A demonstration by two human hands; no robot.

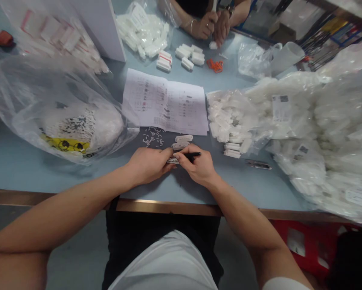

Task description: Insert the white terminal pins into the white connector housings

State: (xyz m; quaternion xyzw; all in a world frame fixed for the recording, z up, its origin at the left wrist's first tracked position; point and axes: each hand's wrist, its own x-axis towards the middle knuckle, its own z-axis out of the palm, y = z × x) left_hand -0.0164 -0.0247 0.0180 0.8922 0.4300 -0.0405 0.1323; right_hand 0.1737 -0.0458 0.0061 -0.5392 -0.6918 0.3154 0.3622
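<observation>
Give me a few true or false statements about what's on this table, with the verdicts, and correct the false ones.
1. The right hand holds a black pen. True.
2. The left hand holds a pair of scissors. False: it holds a small white plastic strip.
3. The printed sheet lies inside a plastic bag. False: it lies open on the tabletop.
4. Another person's hands show across the table. True.
</observation>
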